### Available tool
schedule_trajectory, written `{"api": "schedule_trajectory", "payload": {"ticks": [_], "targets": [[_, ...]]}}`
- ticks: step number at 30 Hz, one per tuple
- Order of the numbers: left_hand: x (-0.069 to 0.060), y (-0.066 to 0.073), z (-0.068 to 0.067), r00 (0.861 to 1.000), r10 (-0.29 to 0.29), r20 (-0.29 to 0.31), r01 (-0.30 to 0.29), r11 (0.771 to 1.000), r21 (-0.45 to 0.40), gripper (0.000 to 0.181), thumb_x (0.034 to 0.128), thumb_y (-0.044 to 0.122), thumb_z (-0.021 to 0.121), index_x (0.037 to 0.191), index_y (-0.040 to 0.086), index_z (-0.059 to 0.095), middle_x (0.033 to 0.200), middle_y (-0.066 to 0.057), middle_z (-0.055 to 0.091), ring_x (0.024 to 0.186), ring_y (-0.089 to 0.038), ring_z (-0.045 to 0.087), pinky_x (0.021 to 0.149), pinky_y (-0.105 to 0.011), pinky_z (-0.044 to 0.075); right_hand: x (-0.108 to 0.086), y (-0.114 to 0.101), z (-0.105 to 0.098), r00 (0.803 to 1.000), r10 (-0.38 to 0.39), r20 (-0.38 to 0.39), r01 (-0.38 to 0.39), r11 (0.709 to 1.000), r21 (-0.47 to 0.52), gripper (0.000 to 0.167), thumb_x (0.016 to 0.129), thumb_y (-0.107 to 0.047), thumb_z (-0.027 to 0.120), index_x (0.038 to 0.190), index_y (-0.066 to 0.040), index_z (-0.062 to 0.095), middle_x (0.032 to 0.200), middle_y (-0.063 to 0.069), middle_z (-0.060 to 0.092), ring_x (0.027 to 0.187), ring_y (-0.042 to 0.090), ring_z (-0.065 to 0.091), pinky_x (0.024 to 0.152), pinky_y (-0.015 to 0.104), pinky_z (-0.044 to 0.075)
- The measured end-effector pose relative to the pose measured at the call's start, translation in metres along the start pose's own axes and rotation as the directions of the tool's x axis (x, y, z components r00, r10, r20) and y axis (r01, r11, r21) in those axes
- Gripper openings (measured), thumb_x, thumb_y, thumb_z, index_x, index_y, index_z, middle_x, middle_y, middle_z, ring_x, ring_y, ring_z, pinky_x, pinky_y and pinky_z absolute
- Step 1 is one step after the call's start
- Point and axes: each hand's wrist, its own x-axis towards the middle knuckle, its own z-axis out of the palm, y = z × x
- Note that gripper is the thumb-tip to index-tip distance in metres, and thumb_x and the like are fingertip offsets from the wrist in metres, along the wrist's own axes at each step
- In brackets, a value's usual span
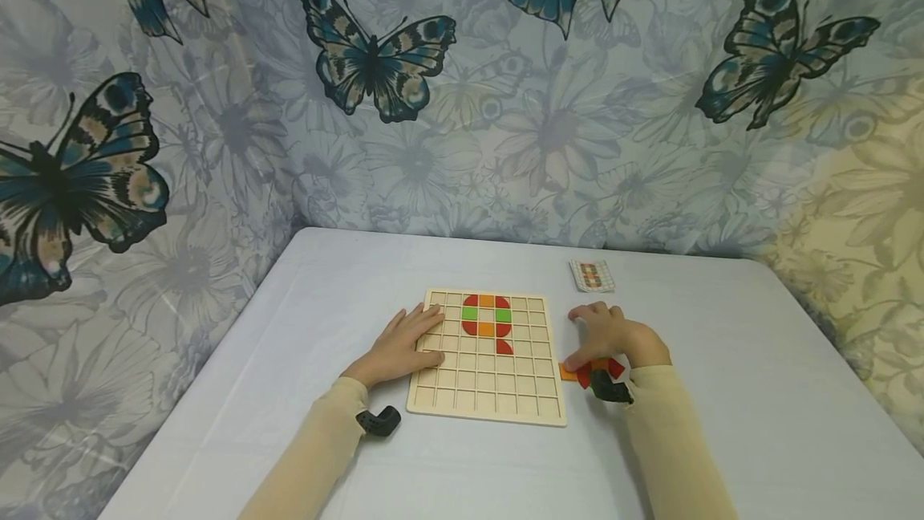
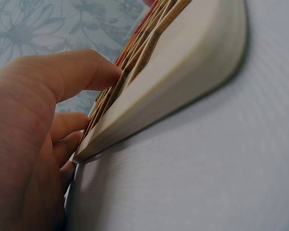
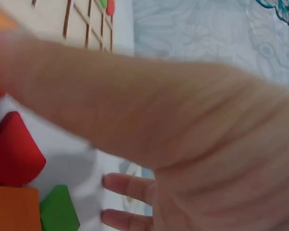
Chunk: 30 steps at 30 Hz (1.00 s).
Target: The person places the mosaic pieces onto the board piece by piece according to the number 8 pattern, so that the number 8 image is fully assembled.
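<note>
A wooden grid board (image 1: 485, 392) lies on the white table, bearing red, orange and green pieces in a ring near its top. One red quarter-round piece (image 1: 504, 347) sits just below the ring. My left hand (image 1: 395, 350) rests on the board's left edge with fingers spread; its thumb touches the grid in the left wrist view. To the right of the board, my right hand (image 1: 612, 335) has its thumb on an orange piece (image 1: 568, 373), fingers apart from it. Loose red (image 3: 15, 150), orange (image 3: 14, 208) and green (image 3: 60, 210) pieces lie beneath that hand, partly hidden.
A small patterned card (image 1: 592, 276) lies behind the right hand. Black wrist cameras (image 1: 379, 421) are worn at both sleeves. Butterfly-print fabric (image 1: 447, 159) hangs behind and beside the table (image 1: 346, 263).
</note>
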Motion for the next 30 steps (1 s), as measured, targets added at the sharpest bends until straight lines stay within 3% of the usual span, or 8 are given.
{"api": "schedule_trajectory", "payload": {"ticks": [11, 15, 18, 23, 30], "targets": [[-0.004, -0.002, 0.000, 1.000, -0.021, 0.008, 0.021, 1.000, -0.004, 0.075, 0.0930, 0.041, 0.064, 0.158, 0.015, 0.037, 0.169, 0.000, 0.025, 0.161, -0.023, 0.009, 0.132, -0.047, -0.001, 0.012, 0.001, 0.002, 0.994, -0.018, -0.108, 0.021, 0.999, 0.031, 0.063, 0.091, -0.045, 0.070, 0.135, -0.003, 0.056, 0.140, 0.030, 0.045, 0.122, 0.048, 0.040, 0.097, 0.070, 0.046], [-0.003, -0.002, -0.001, 1.000, -0.016, 0.009, 0.017, 1.000, -0.007, 0.075, 0.0931, 0.042, 0.063, 0.158, 0.015, 0.037, 0.169, 0.000, 0.025, 0.161, -0.022, 0.008, 0.132, -0.047, -0.002, 0.010, -0.001, 0.000, 0.993, -0.075, -0.091, 0.081, 0.995, 0.059, 0.055, 0.088, -0.039, 0.075, 0.129, -0.006, 0.060, 0.139, 0.029, 0.047, 0.123, 0.047, 0.041, 0.098, 0.070, 0.045], [-0.002, -0.002, -0.001, 1.000, -0.010, 0.007, 0.010, 1.000, -0.007, 0.075, 0.0930, 0.042, 0.063, 0.158, 0.014, 0.037, 0.169, 0.000, 0.025, 0.161, -0.022, 0.008, 0.132, -0.047, -0.002, 0.008, -0.003, 0.000, 0.991, -0.111, -0.079, 0.117, 0.991, 0.066, 0.040, 0.085, -0.032, 0.078, 0.116, -0.010, 0.067, 0.138, 0.028, 0.048, 0.120, 0.044, 0.042, 0.097, 0.067, 0.046], [-0.001, -0.002, 0.000, 1.000, -0.008, 0.011, 0.008, 1.000, 0.001, 0.075, 0.0936, 0.042, 0.063, 0.158, 0.015, 0.037, 0.170, 0.000, 0.024, 0.161, -0.022, 0.008, 0.132, -0.047, -0.002, 0.010, -0.005, 0.004, 0.988, -0.112, -0.102, 0.120, 0.990, 0.079, 0.021, 0.084, -0.025, 0.078, 0.099, -0.011, 0.071, 0.136, 0.025, 0.051, 0.116, 0.040, 0.042, 0.088, 0.057, 0.050], [0.000, -0.002, 0.001, 1.000, -0.004, 0.009, 0.004, 1.000, 0.005, 0.075, 0.0928, 0.041, 0.063, 0.158, 0.015, 0.037, 0.169, 0.000, 0.025, 0.161, -0.023, 0.009, 0.132, -0.048, -0.001, 0.010, -0.009, 0.003, 0.993, -0.095, -0.069, 0.102, 0.990, 0.100, 0.021, 0.087, -0.022, 0.076, 0.098, -0.007, 0.066, 0.100, 0.010, 0.060, 0.092, 0.026, 0.051, 0.074, 0.036, 0.049]]}}
